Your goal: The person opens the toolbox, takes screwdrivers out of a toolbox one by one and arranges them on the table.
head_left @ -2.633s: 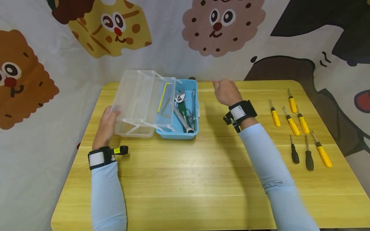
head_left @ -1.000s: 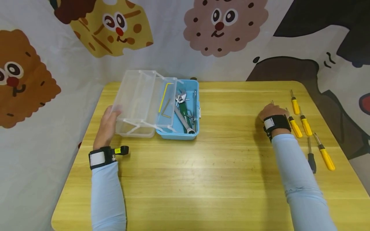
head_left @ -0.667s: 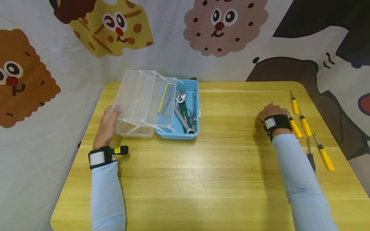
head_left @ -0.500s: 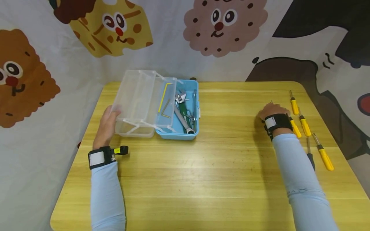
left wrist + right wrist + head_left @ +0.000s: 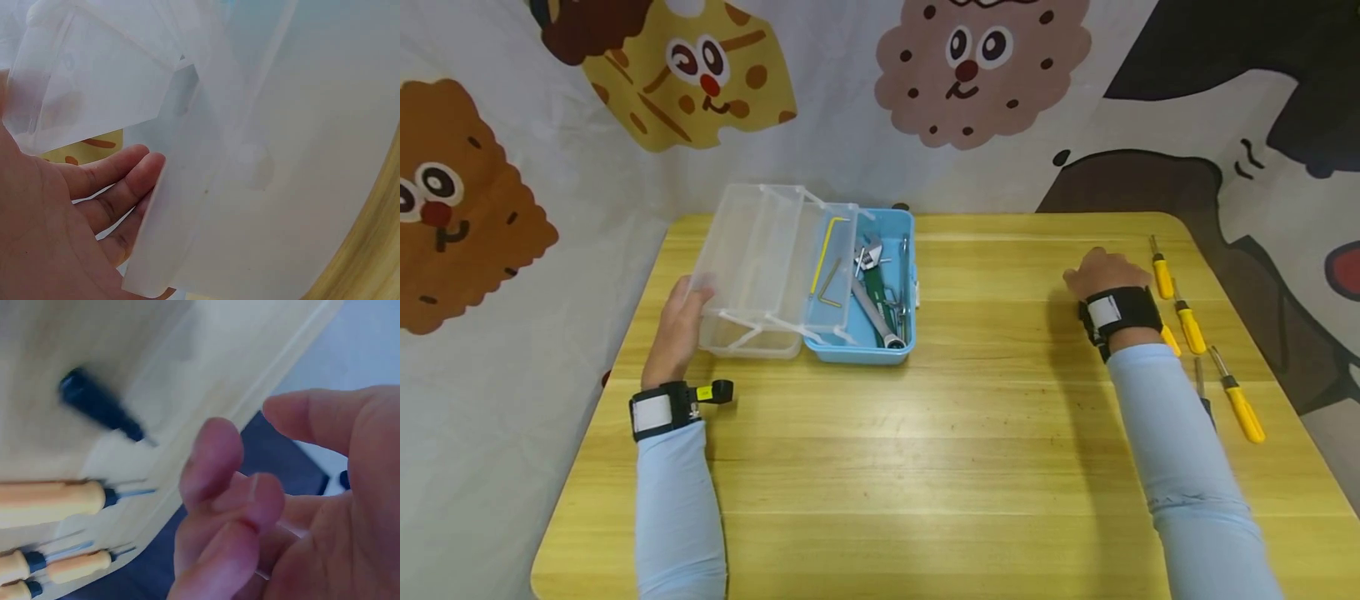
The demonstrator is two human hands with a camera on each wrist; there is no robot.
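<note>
A blue toolbox (image 5: 859, 354) stands unfolded on the wooden table, its clear plastic trays (image 5: 741, 242) swung out to the left. My left hand (image 5: 673, 329) holds the outer corner of the trays, and some of its fingers show blurred through the plastic. In the left wrist view, several fingers (image 5: 112, 199) lie bent against a clear panel's edge (image 5: 156, 240). On the right, my right hand (image 5: 1107, 275) hovers among the screwdrivers. Its fingers (image 5: 215, 453) are loosely curled, thumb apart, with nothing visible between them. A black-handled screwdriver (image 5: 100, 406) and a yellow-handled screwdriver (image 5: 50, 503) lie near it.
Inside the toolbox are an adjustable wrench (image 5: 874, 279), a spanner (image 5: 874, 315) and other metal tools. Two hex keys, one yellow (image 5: 823, 254), show through the tray. More yellow screwdrivers (image 5: 1189, 327) lie at the table's right edge. A cartoon-printed cloth (image 5: 835, 158) hangs behind.
My right hand went from beside the toolbox rightward to the screwdrivers, hiding several of them. In the last half second it has shifted slightly up and left. My left hand stayed at the trays.
</note>
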